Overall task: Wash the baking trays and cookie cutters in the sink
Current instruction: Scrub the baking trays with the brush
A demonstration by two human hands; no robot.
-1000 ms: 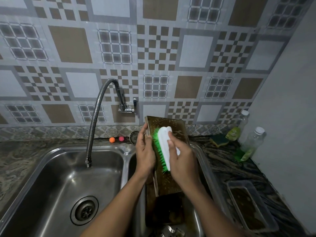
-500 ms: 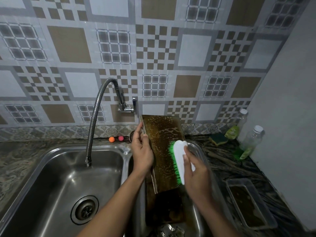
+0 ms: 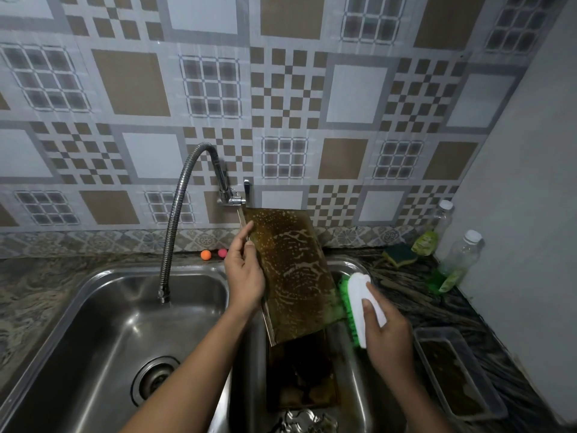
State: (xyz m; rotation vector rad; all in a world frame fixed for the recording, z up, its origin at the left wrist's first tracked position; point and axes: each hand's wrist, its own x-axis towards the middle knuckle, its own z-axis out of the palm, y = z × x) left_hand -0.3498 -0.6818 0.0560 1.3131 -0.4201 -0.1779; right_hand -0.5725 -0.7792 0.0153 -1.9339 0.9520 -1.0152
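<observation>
A brown, grease-stained flat baking tray (image 3: 293,273) streaked with soap foam stands tilted upright over the right sink basin (image 3: 352,379). My left hand (image 3: 245,276) grips its left edge. My right hand (image 3: 388,337) holds a white scrub brush (image 3: 363,306) with green bristles, just off the tray's right edge and apart from its face. A second dark tray (image 3: 301,373) lies in the right basin under the held one. Metal cookie cutters (image 3: 304,421) show at the bottom of that basin.
The flexible hose tap (image 3: 179,214) hangs over the left sink basin (image 3: 118,332) with its drain (image 3: 156,378). On the right counter sit a dirty loaf pan (image 3: 456,373), a sponge (image 3: 399,254) and two soap bottles (image 3: 454,264). Two small balls (image 3: 214,254) rest by the wall.
My right hand has swept the brush from the tray's middle across to the right and off its right edge. The tray is lifted and tilted slightly more, showing its foamy face.
</observation>
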